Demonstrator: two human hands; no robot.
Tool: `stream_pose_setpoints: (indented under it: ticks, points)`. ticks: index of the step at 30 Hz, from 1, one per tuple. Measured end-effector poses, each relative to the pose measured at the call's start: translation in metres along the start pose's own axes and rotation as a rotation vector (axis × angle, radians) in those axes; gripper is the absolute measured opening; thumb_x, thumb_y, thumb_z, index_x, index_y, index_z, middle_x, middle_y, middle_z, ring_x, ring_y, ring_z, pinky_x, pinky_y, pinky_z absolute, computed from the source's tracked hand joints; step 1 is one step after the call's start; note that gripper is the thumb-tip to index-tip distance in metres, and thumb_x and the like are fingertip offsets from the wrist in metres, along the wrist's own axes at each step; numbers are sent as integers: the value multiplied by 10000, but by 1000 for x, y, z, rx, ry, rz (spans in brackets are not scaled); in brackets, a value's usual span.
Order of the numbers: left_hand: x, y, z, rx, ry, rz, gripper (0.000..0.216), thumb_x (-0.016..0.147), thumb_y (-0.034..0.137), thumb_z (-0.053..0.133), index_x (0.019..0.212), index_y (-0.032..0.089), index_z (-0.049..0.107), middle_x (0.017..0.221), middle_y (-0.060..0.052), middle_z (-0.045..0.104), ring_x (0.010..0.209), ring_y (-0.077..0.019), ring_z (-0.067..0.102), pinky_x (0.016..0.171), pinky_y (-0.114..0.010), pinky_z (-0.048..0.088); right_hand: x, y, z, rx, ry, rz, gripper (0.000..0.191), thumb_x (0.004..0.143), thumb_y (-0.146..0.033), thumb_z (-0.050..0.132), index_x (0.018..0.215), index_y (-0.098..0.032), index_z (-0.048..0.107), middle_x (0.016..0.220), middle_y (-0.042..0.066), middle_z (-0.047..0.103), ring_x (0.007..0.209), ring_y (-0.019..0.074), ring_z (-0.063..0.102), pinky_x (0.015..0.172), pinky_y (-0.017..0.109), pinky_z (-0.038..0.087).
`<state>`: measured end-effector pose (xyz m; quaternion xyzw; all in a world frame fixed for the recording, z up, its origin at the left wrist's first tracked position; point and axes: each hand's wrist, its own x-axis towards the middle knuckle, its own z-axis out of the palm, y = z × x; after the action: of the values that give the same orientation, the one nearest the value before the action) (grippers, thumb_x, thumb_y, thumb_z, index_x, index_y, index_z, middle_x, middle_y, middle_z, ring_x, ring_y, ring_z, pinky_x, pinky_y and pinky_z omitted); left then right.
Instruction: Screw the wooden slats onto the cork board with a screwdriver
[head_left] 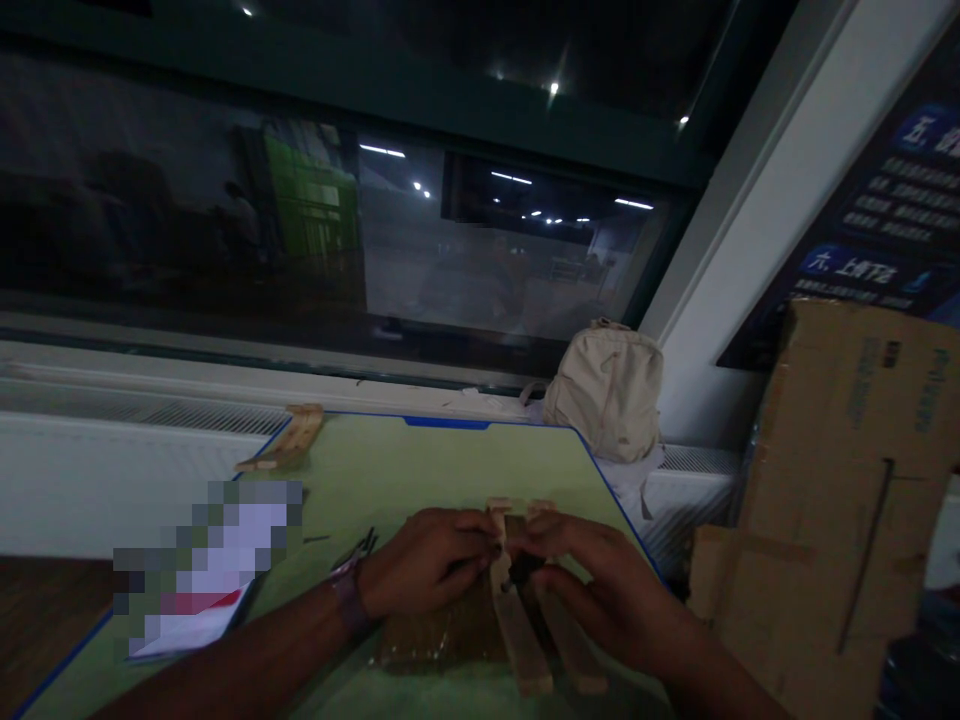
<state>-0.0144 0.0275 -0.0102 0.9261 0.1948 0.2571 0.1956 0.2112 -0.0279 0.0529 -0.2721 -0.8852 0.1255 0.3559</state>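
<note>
Two pale wooden strips [523,645] lie side by side, with a dark gap between them, on a brown, shiny flat piece [442,635]. My left hand [431,562] comes from the left, its fingertips pinched together at the edge of the left strip; what they hold is hidden. My right hand [600,575] reaches over the right strip, thumb and forefinger bent round a small dark piece [521,572] above the gap. That piece is too dim to name. The fingertips of both hands almost meet near the strips' far ends.
Slim dark tools [365,545] lie left of my left wrist. A curved wooden piece [296,440] rests at the table's far left corner, above a blurred-out sheet [217,570]. A beige backpack [607,390] stands behind the green tabletop [442,460]; a cardboard box [847,500] is at right.
</note>
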Motion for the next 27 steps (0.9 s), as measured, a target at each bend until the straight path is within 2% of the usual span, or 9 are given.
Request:
stream_pose_setpoints:
  ticks: [3, 6, 8, 11, 15, 18, 20, 25, 27]
  points:
    - [0, 0, 0, -19, -5, 9, 203, 943, 146, 461, 1019, 201, 641, 1145, -47, 648, 1019, -190, 637, 895, -262, 475, 5, 1, 3, 17, 3, -53, 230, 861, -187, 679, 1070, -251, 610, 914, 49, 724, 838, 170, 692, 721, 261, 559]
    - [0, -2, 1, -5, 10, 5, 183, 930, 140, 473, 984, 197, 638, 1139, -47, 651, 1003, -190, 640, 876, -260, 479, 3, 7, 9, -15, 225, -74, 205, 832, -255, 721, 1019, -235, 640, 801, 49, 676, 700, 161, 651, 599, 246, 536]
    - [0, -4, 3, 5, 16, -3, 175, 923, 145, 479, 971, 194, 640, 1111, -51, 659, 978, -194, 646, 852, -261, 487, -1, 13, 13, 8, 298, -56, 239, 848, -250, 699, 1078, -237, 636, 907, 83, 693, 815, 191, 674, 680, 283, 560]
    - [-1, -5, 5, 3, 15, -11, 168, 918, 159, 487, 966, 194, 644, 1081, -52, 665, 960, -200, 651, 840, -267, 494, -7, 19, 17, 187, 224, 25, 284, 906, -192, 607, 1179, -265, 597, 1141, 111, 688, 1079, 225, 653, 882, 367, 550]
    - [-1, -6, 5, 9, 12, -21, 191, 915, 150, 486, 1003, 201, 648, 1102, -53, 661, 976, -198, 649, 861, -267, 496, -9, 23, 27, 404, 271, 129, 268, 922, -152, 581, 1146, -299, 589, 991, 58, 718, 941, 189, 694, 806, 339, 567]
    - [-2, -5, 4, 3, 0, -29, 196, 911, 145, 489, 1006, 198, 652, 1082, -51, 662, 960, -192, 651, 854, -263, 498, -8, 25, 32, 325, 389, 61, 312, 841, -172, 703, 1114, -304, 626, 868, 31, 683, 795, 177, 665, 686, 298, 553]
    - [-1, -5, 3, -3, -9, -36, 196, 911, 144, 487, 1004, 197, 651, 1086, -49, 659, 961, -191, 650, 854, -267, 498, -9, 27, 31, 236, 400, 3, 371, 789, -184, 761, 1121, -309, 651, 834, 23, 663, 751, 171, 641, 646, 281, 536]
    - [-1, -4, 3, -14, -15, -34, 178, 919, 142, 479, 975, 190, 641, 1110, -42, 651, 973, -187, 646, 844, -265, 496, -18, 31, 31, 350, 286, 48, 391, 885, -216, 651, 1255, -317, 578, 1152, 90, 676, 1091, 242, 633, 896, 400, 533]
    - [0, -4, 3, -16, -11, -31, 181, 920, 131, 476, 972, 191, 638, 1122, -39, 648, 986, -184, 643, 849, -262, 491, -19, 29, 34, 425, 258, 102, 380, 926, -150, 570, 1255, -339, 550, 1156, 74, 686, 1101, 222, 639, 910, 404, 529]
